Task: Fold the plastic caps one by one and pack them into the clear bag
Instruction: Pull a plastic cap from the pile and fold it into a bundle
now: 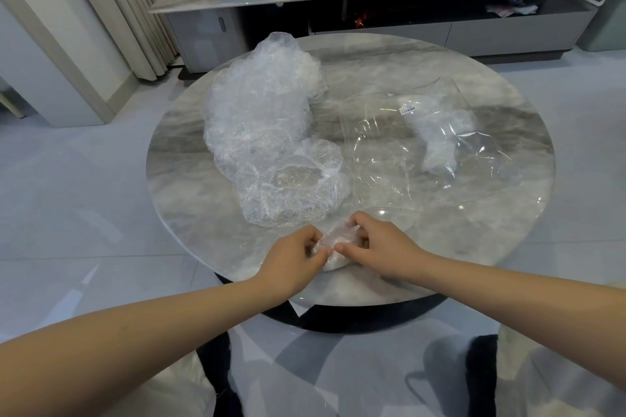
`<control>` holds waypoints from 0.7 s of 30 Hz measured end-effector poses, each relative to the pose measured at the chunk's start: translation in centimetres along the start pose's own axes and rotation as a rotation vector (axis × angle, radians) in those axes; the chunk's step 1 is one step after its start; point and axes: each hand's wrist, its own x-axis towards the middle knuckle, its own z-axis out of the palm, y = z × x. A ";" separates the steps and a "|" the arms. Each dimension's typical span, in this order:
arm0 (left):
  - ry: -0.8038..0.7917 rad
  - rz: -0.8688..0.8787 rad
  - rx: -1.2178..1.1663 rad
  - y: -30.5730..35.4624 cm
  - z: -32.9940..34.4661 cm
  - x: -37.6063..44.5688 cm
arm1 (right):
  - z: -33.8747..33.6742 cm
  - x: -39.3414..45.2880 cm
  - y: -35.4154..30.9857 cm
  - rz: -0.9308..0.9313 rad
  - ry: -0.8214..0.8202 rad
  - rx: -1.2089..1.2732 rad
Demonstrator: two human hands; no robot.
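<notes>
My left hand (294, 259) and right hand (374, 247) meet at the near edge of the round marble counter (474, 234), both with fingers curled around one crumpled cap (335, 240) that lies bunched between them on the surface. My left thumb and fingers pinch its left side; my right fingers (355, 222) hook over its far side and the right thumb presses toward the left hand. Just beyond my hands sits a loose pile of caps (267, 132), running from the middle of the counter up toward its far left, the nearest one lying open with its gathered rim showing. To the right of the pile lies the clear bag (416, 152), flat, with a small white bundle (440, 132) and a label inside it.
</notes>
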 end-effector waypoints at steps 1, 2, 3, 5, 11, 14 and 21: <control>0.005 -0.013 -0.010 0.1 0.0 0.0 | 0.2 0.1 0.0 0.013 0.007 0.010; 0.009 -0.017 -0.007 0.2 0.0 0.1 | 0.3 0.2 0.0 0.024 0.015 0.008; 0.013 -0.016 -0.003 0.3 0.0 0.0 | 0.4 0.3 -0.1 0.033 0.024 0.001; 0.016 -0.003 0.003 0.5 0.0 0.1 | 0.6 0.4 -0.2 0.053 0.036 -0.023; 0.068 0.029 0.109 -0.3 0.4 0.1 | 0.8 0.6 -0.8 0.084 0.038 -0.166; 0.175 0.286 0.306 -0.5 -0.1 0.2 | 0.8 0.5 -1.1 -0.002 0.085 -0.324; 0.107 0.611 0.647 -1.7 -0.5 0.5 | 1.7 0.4 0.1 -0.402 0.324 -0.555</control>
